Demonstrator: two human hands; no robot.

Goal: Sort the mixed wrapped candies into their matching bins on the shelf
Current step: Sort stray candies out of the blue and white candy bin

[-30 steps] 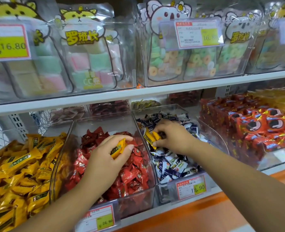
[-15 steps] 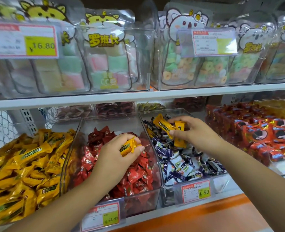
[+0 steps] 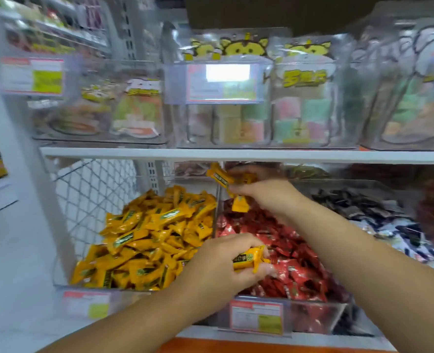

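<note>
Over the front of the red bin (image 3: pixel 312 312), the left hand (image 3: pixel 223 266) is shown with its fingers curled round one yellow candy (image 3: pixel 249 259), which is held just above the red candies (image 3: pixel 289 250). Farther back, beside the top of the divider wall (image 3: pixel 217 200) that parts the two bins, the right hand (image 3: pixel 269 197) is seen pinching yellow candies (image 3: pixel 219 177). At least two can be told apart, one projecting upward and to the left and one hanging below the fingers, though blur prevents a sure count. The step in hand is judged to be the carrying of stray yellow pieces to the yellow bin (image 3: pixel 103 288), which stands just left of the divider and is heaped with matching pieces. For the next move, both hands would need to be brought leftward across the divider and opened above that heap, so that nothing is dropped back among the red pieces. Each yellow piece is seen as a small pillow-shaped packet with crimped ends and a dark green label band, its print too blurred to be read. To the right, dark-wrapped candies (image 3: pixel 358 205) are visible in a further bin, and a price tag (image 3: pixel 256 317) is fixed to the red bin's front.
</note>
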